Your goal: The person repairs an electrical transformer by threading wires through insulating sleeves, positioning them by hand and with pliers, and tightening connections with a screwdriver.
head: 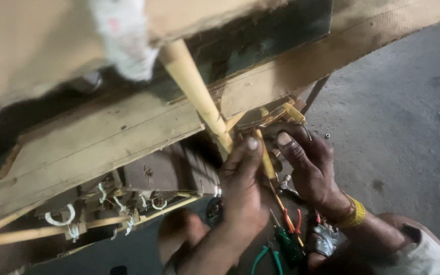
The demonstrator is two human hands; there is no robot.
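- The frame [103,137] is rough, unpainted wood, matt and dusty, its edges splintered.
- The yellow tube [194,86] running down it looks smooth, a dull-sheened plastic sleeve.
- White cloth [123,40], coarse and frayed, wraps the tube's upper end.
- White cord loops [59,218] along the frame's lower edge are soft, matt string.
- The left hand [243,188] and right hand [309,168] are grimy with dark grease.
- The pliers' grips [286,242] are glossy green and red plastic.
- The floor [408,117] is grey concrete, rough and stained.

Looks like a repair workshop: bare grey concrete floor [403,117], worn wooden frame [103,137] with tied cords [59,219], screwdrivers and pliers [286,239] lying on the ground.
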